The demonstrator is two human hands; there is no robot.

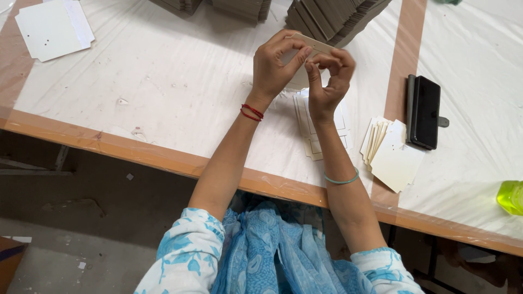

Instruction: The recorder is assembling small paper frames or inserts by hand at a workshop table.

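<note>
A small cream card piece (311, 44) is held up above the white table between both hands. My left hand (274, 68) pinches its left side with thumb and fingers. My right hand (329, 76) grips its right edge, fingers curled over it. Under my right wrist lies a flat pile of cut cream card shapes (310, 142). A fanned stack of blank cream cards (391, 155) rests to the right of that pile.
A black phone in a wallet case (423, 111) lies right of the cards. Stacks of brown card sheets (332, 19) stand at the far edge. White card sheets (53, 28) sit far left. A yellow-green bottle (511, 197) is at the right edge. The table's orange front rim (163, 158) runs across.
</note>
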